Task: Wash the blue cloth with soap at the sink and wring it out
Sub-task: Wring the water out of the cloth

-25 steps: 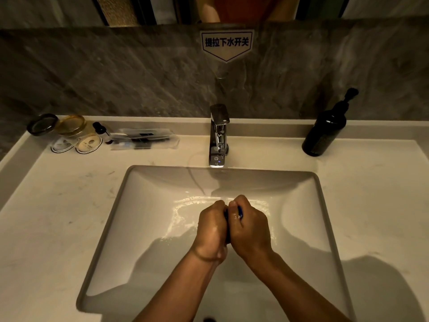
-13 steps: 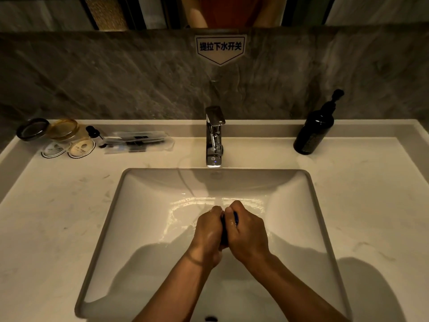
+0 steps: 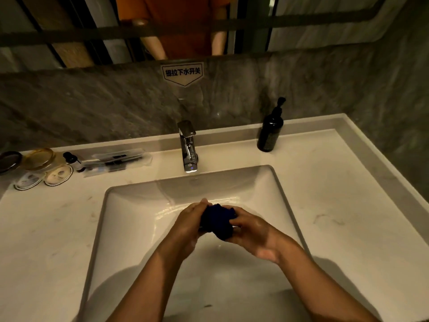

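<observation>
Slippage is the main risk, in my judgement: the wet blue cloth (image 3: pixel 217 221), bunched over the middle of the sink (image 3: pixel 130 228), could drop into the basin if either grasp loosens mid-twist. Head view: left hand (image 3: pixel 189 223) clasps the bundle at its nine o'clock side, right hand (image 3: pixel 249 231) at three o'clock, palm turned up, forearms converging from six o'clock. The faucet (image 3: pixel 188 147) stands at twelve o'clock.

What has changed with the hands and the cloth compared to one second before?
The left hand and right hand have parted, so the bunched blue cloth, formerly almost hidden between the fists, now shows. Both hands keep hold of it over the sink. The soap bottle stays put.
</observation>
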